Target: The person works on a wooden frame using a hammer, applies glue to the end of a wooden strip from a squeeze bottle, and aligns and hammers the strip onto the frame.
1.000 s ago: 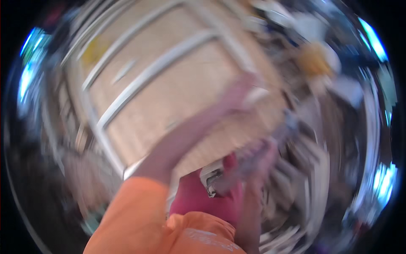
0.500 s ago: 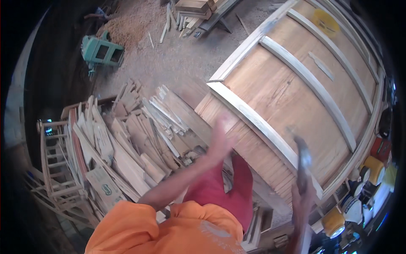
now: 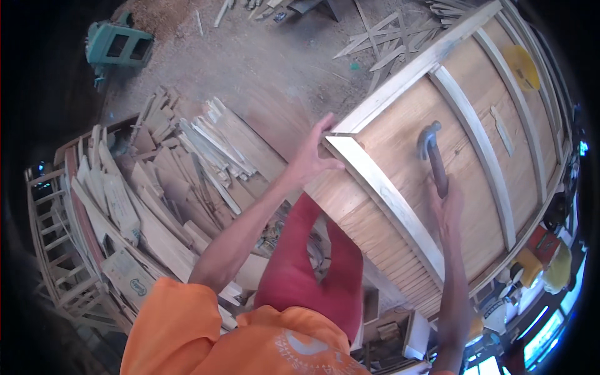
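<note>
A large wooden piece like a cabinet lies in front of me, its plywood panel (image 3: 406,159) crossed by pale wooden battens (image 3: 476,147). A claw hammer (image 3: 430,142) with a dark handle is gripped in my right hand (image 3: 446,201), its head raised above the panel. At the near left corner, my left hand (image 3: 312,156) is spread, thumb apart from the fingers, beside the end of the pale edge strip (image 3: 390,201). Whether the left hand presses on the wood is hard to tell. Below that strip runs a ribbed wooden side (image 3: 381,240).
Scrap boards and offcuts (image 3: 169,194) are heaped at left beside a slatted wooden frame (image 3: 53,237). A green machine part (image 3: 119,45) stands on the dusty floor. A yellow disc (image 3: 522,67) rests on the panel's far side. Containers (image 3: 530,267) crowd the right.
My right hand and hammer have moved up and farther over the panel. The left hand has shifted from the ribbed side up to the corner. The view has turned, too.
</note>
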Action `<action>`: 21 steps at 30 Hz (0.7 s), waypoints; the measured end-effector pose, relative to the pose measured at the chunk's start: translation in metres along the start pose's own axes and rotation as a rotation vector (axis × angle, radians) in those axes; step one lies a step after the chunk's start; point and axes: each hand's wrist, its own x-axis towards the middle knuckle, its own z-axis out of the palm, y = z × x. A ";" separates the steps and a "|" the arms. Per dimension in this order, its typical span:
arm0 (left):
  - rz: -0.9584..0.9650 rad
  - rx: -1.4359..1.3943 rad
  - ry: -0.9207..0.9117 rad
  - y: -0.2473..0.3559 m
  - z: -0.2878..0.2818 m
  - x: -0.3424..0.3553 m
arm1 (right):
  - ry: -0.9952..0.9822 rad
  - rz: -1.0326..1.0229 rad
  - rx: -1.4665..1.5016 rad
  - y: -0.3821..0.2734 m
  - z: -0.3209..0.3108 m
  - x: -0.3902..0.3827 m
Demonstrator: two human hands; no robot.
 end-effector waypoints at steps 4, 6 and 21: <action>0.004 -0.129 -0.122 -0.008 -0.009 0.020 | 0.102 0.016 -0.037 0.020 0.017 0.021; -0.001 -0.209 -0.161 -0.009 -0.019 0.028 | 0.109 0.015 -0.042 0.026 0.018 0.035; 0.115 -0.006 0.076 -0.004 0.007 0.014 | 0.166 -0.292 -0.270 0.044 0.005 0.049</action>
